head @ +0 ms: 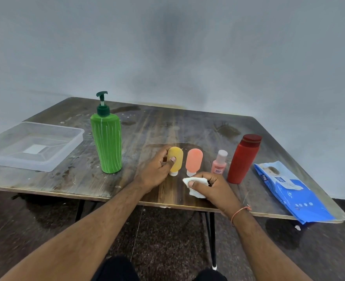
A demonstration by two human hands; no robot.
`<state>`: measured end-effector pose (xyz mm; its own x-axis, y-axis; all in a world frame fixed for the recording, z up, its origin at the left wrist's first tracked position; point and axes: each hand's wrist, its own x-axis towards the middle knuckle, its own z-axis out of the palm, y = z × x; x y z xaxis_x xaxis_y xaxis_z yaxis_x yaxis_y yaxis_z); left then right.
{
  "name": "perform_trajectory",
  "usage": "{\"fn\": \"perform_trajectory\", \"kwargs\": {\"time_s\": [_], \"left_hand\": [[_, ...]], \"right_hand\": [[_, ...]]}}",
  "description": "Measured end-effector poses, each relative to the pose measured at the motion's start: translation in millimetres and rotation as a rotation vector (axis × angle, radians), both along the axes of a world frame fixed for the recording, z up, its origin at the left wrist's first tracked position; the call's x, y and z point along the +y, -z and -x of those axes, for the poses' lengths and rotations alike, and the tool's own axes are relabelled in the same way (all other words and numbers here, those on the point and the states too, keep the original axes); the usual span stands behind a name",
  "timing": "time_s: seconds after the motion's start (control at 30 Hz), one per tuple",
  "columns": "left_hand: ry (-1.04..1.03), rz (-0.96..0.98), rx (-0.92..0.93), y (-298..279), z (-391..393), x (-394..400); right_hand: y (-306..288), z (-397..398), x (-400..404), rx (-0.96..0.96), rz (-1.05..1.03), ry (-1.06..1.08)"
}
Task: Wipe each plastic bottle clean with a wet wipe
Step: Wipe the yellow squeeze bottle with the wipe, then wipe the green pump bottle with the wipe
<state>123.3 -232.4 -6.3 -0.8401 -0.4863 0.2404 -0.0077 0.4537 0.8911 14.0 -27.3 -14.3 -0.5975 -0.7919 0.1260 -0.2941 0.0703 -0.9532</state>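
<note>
Nearest, both forearms ran out of frame at the bottom edge. Further in, the right hand [214,187] was curled tight around a crumpled wet wipe [196,186], mostly hidden inside the fist. Just beyond, the left hand [157,169] gripped the yellow bottle [176,161], standing cap-down on the worktop [167,128]; its fingers covered the bottle's left side. Beside it stood a coral bottle [194,162], a small pink bottle [219,163], a red bottle [242,159], and farther left a green pump bottle [106,142].

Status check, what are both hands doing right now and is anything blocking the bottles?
Left hand grips yellow bottle, upright on table. Right hand holds wet wipe. Nothing blocking.
</note>
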Motion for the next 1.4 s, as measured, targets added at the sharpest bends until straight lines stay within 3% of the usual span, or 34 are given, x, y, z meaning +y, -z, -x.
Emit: {"fn": "perform_trajectory", "kwargs": {"time_s": [0.33,0.63,0.83,0.93,1.07,1.17,1.4], "left_hand": [[0.002,-0.131,0.160,11.8,-3.1,-4.5],[-0.473,0.108,0.537,19.9,-76.0,-1.2],[-0.769,-0.068,0.674,17.7,-118.0,-79.7],[-0.741,-0.251,0.583,15.9,-123.3,-110.4],[-0.480,-0.437,0.437,11.4,-116.5,-141.1],[-0.327,-0.468,0.362,6.1,-108.7,-145.8],[-0.254,-0.535,0.250,-4.6,-91.2,-141.6]], "right_hand": [[-1.3,-2.0,1.0,0.004,-0.023,0.036],[-2.9,-3.3,1.5,0.001,-0.025,0.033],[-4.7,-5.1,-0.1,-0.030,-0.050,0.032],[-7.9,-7.4,-1.8,-0.034,-0.069,0.041],[-9.4,-9.0,-5.1,-0.009,-0.087,0.015],[-9.0,-10.8,-7.1,0.006,-0.099,0.020],[-9.3,-9.9,-8.3,0.023,-0.117,0.025]]}}
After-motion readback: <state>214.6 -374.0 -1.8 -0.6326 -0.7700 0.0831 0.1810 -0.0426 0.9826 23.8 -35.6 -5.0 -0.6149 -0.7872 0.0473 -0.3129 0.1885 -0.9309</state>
